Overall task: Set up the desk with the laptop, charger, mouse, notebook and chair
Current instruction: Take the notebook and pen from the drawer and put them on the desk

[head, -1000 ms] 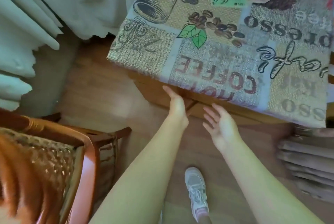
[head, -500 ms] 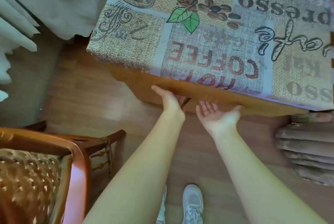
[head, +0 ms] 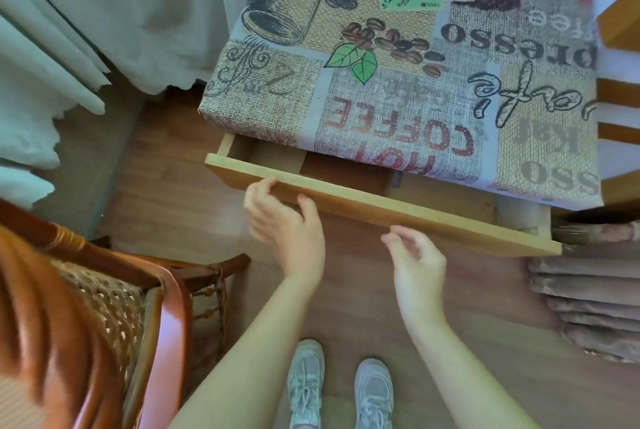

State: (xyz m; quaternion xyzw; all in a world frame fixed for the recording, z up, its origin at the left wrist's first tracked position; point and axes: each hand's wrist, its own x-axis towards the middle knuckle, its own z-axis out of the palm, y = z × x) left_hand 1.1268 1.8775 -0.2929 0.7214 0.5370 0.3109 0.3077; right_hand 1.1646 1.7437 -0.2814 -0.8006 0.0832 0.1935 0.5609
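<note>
The desk (head: 408, 57) is covered by a coffee-print cloth and stands ahead of me. Its wooden drawer (head: 433, 217) is pulled partly out under the front edge; a dark flat thing shows inside, too hidden to name. My left hand (head: 284, 220) curls loosely in front of the drawer's front panel near its left end, fingertips at the top edge. My right hand (head: 415, 258) hovers just below the panel, fingers bent and apart, holding nothing. A rattan chair (head: 114, 307) with a reddish frame stands at the lower left. No laptop, charger, mouse or notebook is in view.
Pale curtains (head: 86, 30) hang at the left and back. Folded brown fabric (head: 588, 293) lies stacked on the floor at the right. Wooden shelves (head: 620, 23) flank the desk's right side. My two sneakers (head: 339, 390) stand on the wooden floor.
The drawer has slid out from under the desk's front edge. Both hands have come back from beneath the edge and now sit in front of the drawer panel.
</note>
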